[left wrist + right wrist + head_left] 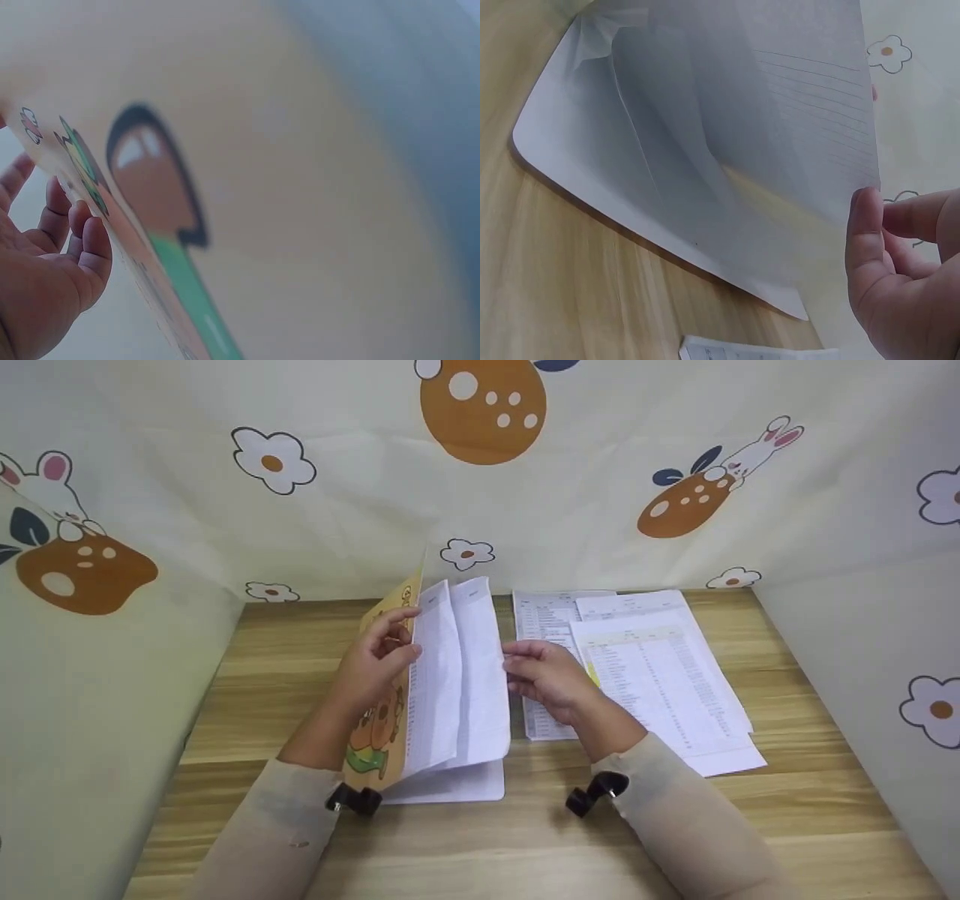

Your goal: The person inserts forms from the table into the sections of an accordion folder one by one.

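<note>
A notebook (382,742) with an orange-yellow cartoon cover stands partly open on the table, its cover and upper pages raised. My left hand (379,652) holds it at the cover side, index finger and thumb at the edge of the raised pages. In the left wrist view, the printed cover (300,210) fills most of the picture, with curled fingers (94,244) beside it. My right hand (551,675) pinches the right edge of a lined page (480,675) between thumb and fingers. Beneath the lifted leaves lie more white pages (705,247), flat on the table.
Printed sheets (652,682) overlap at the right, partly under my right forearm, with a narrower printed stack (544,615) beside them. A bit of yellow shows between them. Patterned cloth (360,510) walls in the wooden table (262,660) at the back and sides.
</note>
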`<state>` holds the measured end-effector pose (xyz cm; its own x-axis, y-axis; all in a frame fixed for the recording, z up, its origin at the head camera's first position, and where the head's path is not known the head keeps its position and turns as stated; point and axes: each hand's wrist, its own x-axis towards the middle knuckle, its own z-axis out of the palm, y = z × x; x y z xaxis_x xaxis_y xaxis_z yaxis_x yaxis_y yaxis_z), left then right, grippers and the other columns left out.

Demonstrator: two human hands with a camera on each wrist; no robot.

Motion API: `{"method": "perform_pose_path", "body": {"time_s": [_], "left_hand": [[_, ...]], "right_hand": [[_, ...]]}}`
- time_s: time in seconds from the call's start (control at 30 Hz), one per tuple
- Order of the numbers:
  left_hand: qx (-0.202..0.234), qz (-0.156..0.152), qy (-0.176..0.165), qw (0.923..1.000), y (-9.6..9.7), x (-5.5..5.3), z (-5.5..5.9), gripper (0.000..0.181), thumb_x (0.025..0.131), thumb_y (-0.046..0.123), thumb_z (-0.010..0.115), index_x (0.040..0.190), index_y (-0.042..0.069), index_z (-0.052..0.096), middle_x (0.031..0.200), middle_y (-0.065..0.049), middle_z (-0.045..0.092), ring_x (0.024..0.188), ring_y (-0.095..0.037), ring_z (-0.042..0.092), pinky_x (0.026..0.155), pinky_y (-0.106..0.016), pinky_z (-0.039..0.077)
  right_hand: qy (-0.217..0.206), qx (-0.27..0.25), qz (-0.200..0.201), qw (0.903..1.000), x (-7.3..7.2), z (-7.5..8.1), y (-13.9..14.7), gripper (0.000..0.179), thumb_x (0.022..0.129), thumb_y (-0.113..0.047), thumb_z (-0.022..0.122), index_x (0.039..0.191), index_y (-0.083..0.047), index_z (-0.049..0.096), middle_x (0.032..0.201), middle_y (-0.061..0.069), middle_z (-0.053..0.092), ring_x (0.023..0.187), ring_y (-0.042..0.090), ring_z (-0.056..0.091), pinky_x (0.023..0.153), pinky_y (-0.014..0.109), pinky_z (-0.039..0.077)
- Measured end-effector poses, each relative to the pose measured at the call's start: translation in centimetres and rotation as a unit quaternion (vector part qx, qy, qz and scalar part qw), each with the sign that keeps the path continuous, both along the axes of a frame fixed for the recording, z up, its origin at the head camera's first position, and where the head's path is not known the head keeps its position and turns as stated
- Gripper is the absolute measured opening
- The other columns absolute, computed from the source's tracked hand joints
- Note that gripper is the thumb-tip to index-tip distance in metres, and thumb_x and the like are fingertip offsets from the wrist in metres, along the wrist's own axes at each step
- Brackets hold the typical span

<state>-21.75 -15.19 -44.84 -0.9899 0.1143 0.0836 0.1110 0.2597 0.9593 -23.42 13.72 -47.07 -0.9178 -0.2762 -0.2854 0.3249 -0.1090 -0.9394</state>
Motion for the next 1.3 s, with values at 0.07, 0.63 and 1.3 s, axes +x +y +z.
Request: {"method": "perform_pose_path", "body": {"time_s": [0.07, 0.63, 1.3], "left_hand": [[0.000, -0.002, 0.002, 1.0000, 0.0, 0.0, 0.0, 0.053, 0.099, 0.015, 0.067, 0.151, 0.023, 0.058, 0.117, -0.009, 0.054, 0.099, -0.025, 0.055, 0.082, -0.030, 0.049], [0.008, -0.014, 0.009, 0.9998, 0.0, -0.2, -0.3, 0.055, 0.099, 0.011, 0.067, 0.152, 0.020, 0.057, 0.115, -0.008, 0.054, 0.098, -0.025, 0.055, 0.083, -0.028, 0.049], [0.001, -0.005, -0.013, 0.9999, 0.1, 0.0, 0.1, 0.054, 0.099, 0.017, 0.067, 0.152, 0.026, 0.057, 0.118, -0.006, 0.053, 0.101, -0.024, 0.056, 0.083, -0.032, 0.050]], "right_hand": [[0.001, -0.001, 0.002, 1.0000, 0.0, -0.2, -0.5, 0.037, 0.100, 0.000, 0.065, 0.137, 0.005, 0.063, 0.104, 0.002, 0.073, 0.087, 0.014, 0.070, 0.077, 0.025, 0.060], [-0.003, 0.003, 0.014, 0.9999, 0.2, -0.8, -2.9, 0.035, 0.099, 0.004, 0.063, 0.134, 0.007, 0.064, 0.089, 0.002, 0.069, 0.079, 0.014, 0.070, 0.074, 0.026, 0.062], [0.007, 0.036, -0.006, 0.9993, -0.1, -1.1, 2.1, 0.043, 0.102, -0.002, 0.063, 0.143, 0.010, 0.058, 0.101, 0.005, 0.073, 0.087, 0.018, 0.073, 0.077, 0.027, 0.062]]}}
